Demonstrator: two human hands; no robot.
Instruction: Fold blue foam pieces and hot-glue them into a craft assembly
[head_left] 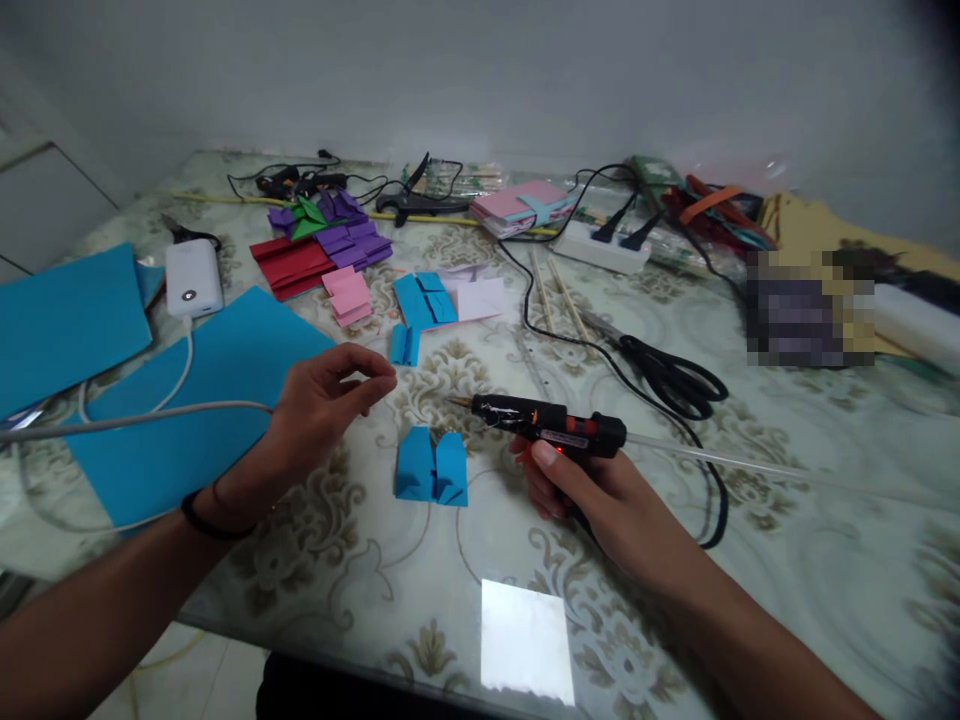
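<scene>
My right hand [574, 490] is wrapped round the grip of a black glue gun [551, 422], its nozzle pointing left and a clear glue stick [720, 458] sticking out of its back. Just below the nozzle lies a folded blue paper piece [433, 470] with two raised flaps, touched by neither hand. My left hand [330, 390] hovers to the left of the nozzle with thumb and fingertips pinched together; whatever is between them, if anything, is too small to make out. Beyond its fingertips rests a small folded blue paper strip [404, 345].
Large blue sheets [217, 390] and a white power bank [194, 277] with cables lie at left. Folded red paper [289, 262], purple paper [356, 243] and pink paper [347, 296] sit farther back. Black-handled scissors [667, 375], wooden sticks [568, 297] and a power strip [602, 247] are at right.
</scene>
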